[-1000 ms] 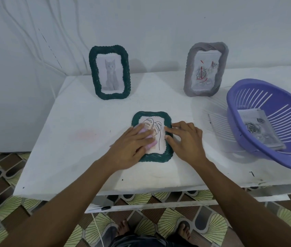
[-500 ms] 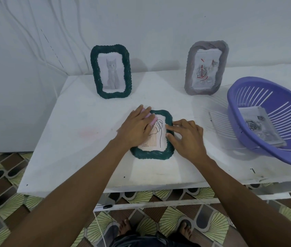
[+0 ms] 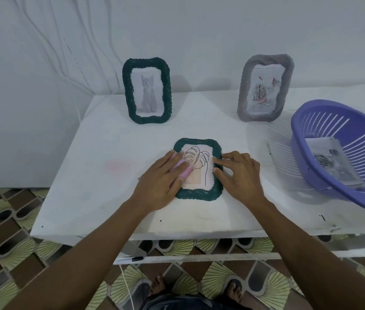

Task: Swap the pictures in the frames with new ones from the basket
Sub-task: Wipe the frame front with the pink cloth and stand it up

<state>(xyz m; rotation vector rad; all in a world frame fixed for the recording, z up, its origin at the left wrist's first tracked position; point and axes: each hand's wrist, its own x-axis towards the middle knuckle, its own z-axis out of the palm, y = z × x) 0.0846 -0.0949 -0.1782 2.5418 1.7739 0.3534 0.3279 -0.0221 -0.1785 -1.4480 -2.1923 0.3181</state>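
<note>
A dark green woven frame lies flat on the white table, near the front edge. It holds a line drawing of a leaf. My left hand lies flat over the frame's left side and presses a pink cloth against it. My right hand rests its fingertips on the frame's right edge. At the right, a purple slotted basket holds a small stack of pictures, with a rose drawing on top.
Two frames stand upright against the back wall: a green one with a cat picture on the left and a grey one with a rose sketch on the right. The table's front edge is just below my wrists. Patterned floor tiles and my feet show below.
My left hand slid the pink cloth up to the frame's top left corner, then back down along its left side. My right hand stayed on the right edge.
</note>
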